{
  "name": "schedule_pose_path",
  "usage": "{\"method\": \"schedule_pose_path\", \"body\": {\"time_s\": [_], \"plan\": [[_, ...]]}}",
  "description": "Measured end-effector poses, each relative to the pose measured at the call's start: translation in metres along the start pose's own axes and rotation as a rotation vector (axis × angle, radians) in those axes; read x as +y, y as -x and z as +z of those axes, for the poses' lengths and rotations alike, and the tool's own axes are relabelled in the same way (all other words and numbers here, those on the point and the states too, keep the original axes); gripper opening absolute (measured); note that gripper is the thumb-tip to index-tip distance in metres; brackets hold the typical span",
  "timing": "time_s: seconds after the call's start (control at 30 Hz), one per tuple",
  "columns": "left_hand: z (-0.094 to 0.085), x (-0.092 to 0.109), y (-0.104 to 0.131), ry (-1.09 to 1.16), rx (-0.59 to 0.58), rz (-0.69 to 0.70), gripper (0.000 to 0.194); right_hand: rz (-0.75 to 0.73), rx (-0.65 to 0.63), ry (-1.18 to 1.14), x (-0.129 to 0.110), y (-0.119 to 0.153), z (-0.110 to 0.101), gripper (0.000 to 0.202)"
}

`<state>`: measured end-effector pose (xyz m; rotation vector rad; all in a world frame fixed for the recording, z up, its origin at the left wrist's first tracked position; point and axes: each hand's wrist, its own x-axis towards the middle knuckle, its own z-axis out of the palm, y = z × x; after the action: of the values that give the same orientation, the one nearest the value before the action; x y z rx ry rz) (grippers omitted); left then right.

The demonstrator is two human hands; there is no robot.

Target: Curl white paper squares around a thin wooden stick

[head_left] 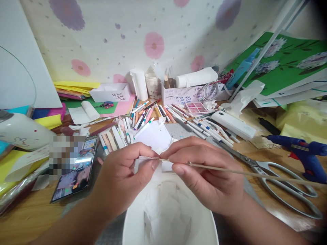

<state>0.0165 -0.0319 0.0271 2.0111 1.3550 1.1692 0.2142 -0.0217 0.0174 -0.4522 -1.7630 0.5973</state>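
Note:
My left hand (pixel 125 173) is closed, thumb and forefinger pinching a small pale piece whose shape I cannot make out. My right hand (pixel 206 170) is closed on a thin wooden stick (pixel 230 170), which runs out to the right edge of the view. The stick's tip end meets the pinched piece between both hands' fingertips. Below the hands is a white bin (pixel 212 217) with crumpled white paper (pixel 167 211) inside. Just beyond the fingers, a white sheet (pixel 153 134) lies on the table.
Many markers (pixel 143 115) are spread behind the hands. Large scissors (pixel 268 170) and a blue glue gun (pixel 298 146) lie at the right. A phone (pixel 76 170) lies at the left. Paper cups (pixel 151 83) and a white box (pixel 178 95) stand at the back.

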Motion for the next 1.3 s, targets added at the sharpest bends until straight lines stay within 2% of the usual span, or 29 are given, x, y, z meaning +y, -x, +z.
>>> {"method": "schedule_pose_path", "body": {"time_s": [0.43,0.53,0.77,1.03,1.2,1.3], "plan": [[-0.0006,0.0007,0.0000,0.008,0.001,-0.004,0.013,0.048,0.069,-0.110,0.0001,0.0010,0.0014,0.013],[-0.0008,0.0012,0.0007,0.016,0.009,0.009,0.013,0.051,0.045,-0.108,-0.0004,0.0008,0.0010,0.011],[0.0005,0.0010,0.0018,0.020,0.002,-0.042,0.013,-0.044,-0.004,-0.001,0.0007,-0.0005,0.0007,0.012],[-0.0007,-0.0016,0.0019,0.008,-0.011,-0.058,0.013,-0.036,0.020,0.025,0.0018,-0.0006,-0.0020,0.015],[-0.0005,-0.0013,0.0012,0.021,-0.002,-0.058,0.013,0.018,0.050,-0.069,0.0013,0.0002,-0.0009,0.013],[-0.0004,-0.0021,0.0010,0.022,0.002,-0.057,0.012,0.007,0.025,-0.066,0.0007,0.0002,0.0001,0.010]]}}
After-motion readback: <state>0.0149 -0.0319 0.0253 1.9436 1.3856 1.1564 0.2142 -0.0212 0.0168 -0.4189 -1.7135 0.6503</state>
